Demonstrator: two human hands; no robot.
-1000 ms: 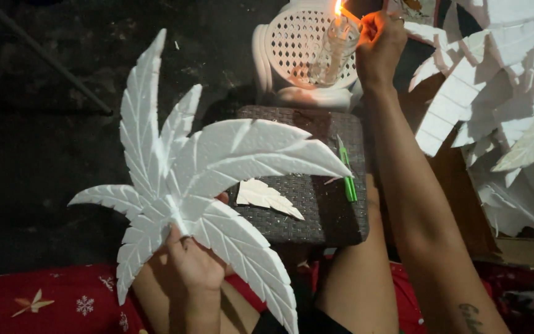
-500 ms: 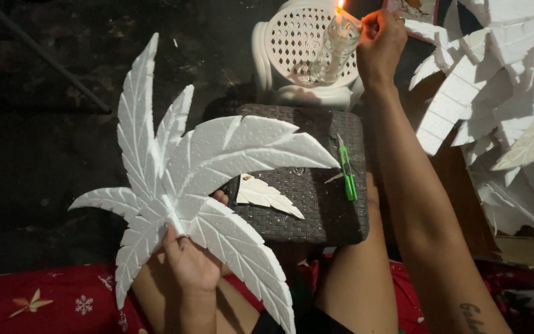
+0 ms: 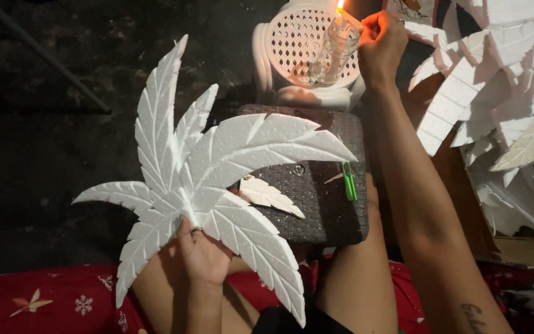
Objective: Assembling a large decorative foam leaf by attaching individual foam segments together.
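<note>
Left hand grips white foam leaf fan; right hand seemingly pinches something at candle flame.

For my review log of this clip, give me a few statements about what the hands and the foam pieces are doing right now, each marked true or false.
1. The left hand holds a white foam leaf fan at its base. True.
2. The right hand rests flat on the dark woven stool. False: it is raised beside the lit candle on the white lattice stool.
3. A green clip lies on the dark woven stool. True.
4. The candle is unlit. False: a flame shows at its top.
5. A single small foam leaf lies on the dark woven stool. True.
6. More foam leaves are piled on the person's left side. False: they are on the right.
</note>
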